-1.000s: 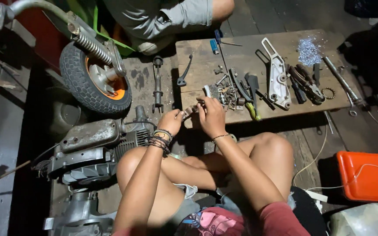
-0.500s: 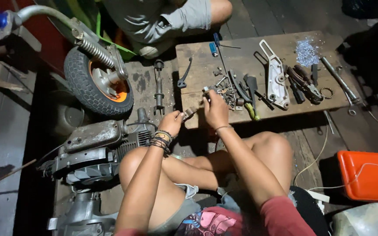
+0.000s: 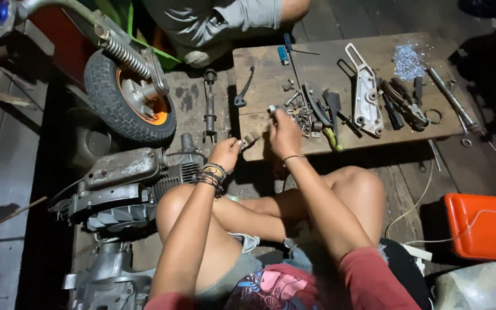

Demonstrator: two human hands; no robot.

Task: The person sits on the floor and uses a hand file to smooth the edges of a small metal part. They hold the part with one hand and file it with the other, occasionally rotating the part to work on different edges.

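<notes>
The left hand (image 3: 225, 154) pinches a small metal part (image 3: 252, 139) at the near edge of the desk (image 3: 340, 143), much as a moment ago. The right hand (image 3: 284, 133), closed on something small I cannot make out, has lifted slightly toward the pile of small hardware (image 3: 304, 117). Beyond lie a white bracket (image 3: 366, 92), pliers (image 3: 403, 103) and, to the left, a scooter wheel (image 3: 126, 95).

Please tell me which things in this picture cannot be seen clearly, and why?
- Head view: the small part in the left hand is too small and partly covered by fingers.
- What the right hand pinches is hidden behind it.
- The pile of small metal parts is too fine to separate.
- The other person is cut off by the top edge.
</notes>
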